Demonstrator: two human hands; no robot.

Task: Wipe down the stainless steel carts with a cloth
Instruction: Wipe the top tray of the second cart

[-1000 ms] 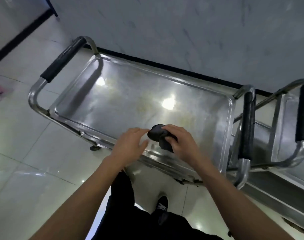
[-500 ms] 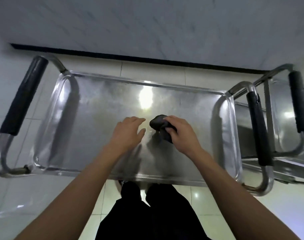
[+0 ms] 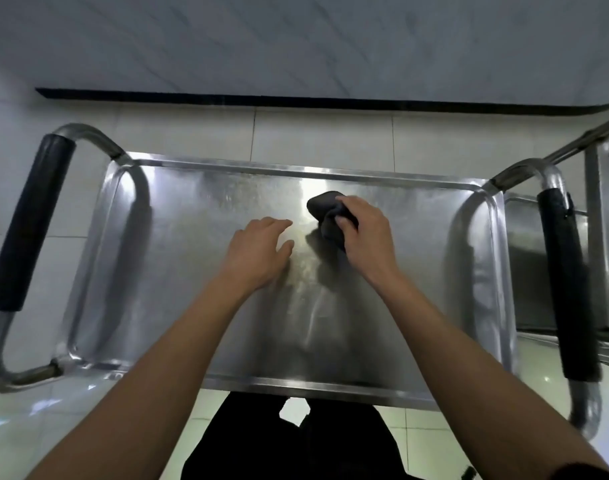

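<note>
A stainless steel cart [image 3: 192, 258] stands square in front of me, its flat top tray streaked and reflecting a ceiling light. My right hand [image 3: 368, 240] grips a bunched dark cloth [image 3: 325, 211] over the far middle of the tray. My left hand [image 3: 258, 251] hovers just left of the cloth, fingers relaxed and holding nothing. Whether the cloth touches the steel cannot be told.
Black-padded handles close both ends of the cart, the left handle [image 3: 29, 223] and the right handle [image 3: 569, 306]. A second steel cart [image 3: 607, 237] stands against the right end. A marble wall with a black skirting [image 3: 296, 102] runs behind. Glossy white floor tiles surround the carts.
I have stepped up square to the cart, so the tray now fills the view. Both hands have moved out over the tray, the right one carrying the cloth farther from me.
</note>
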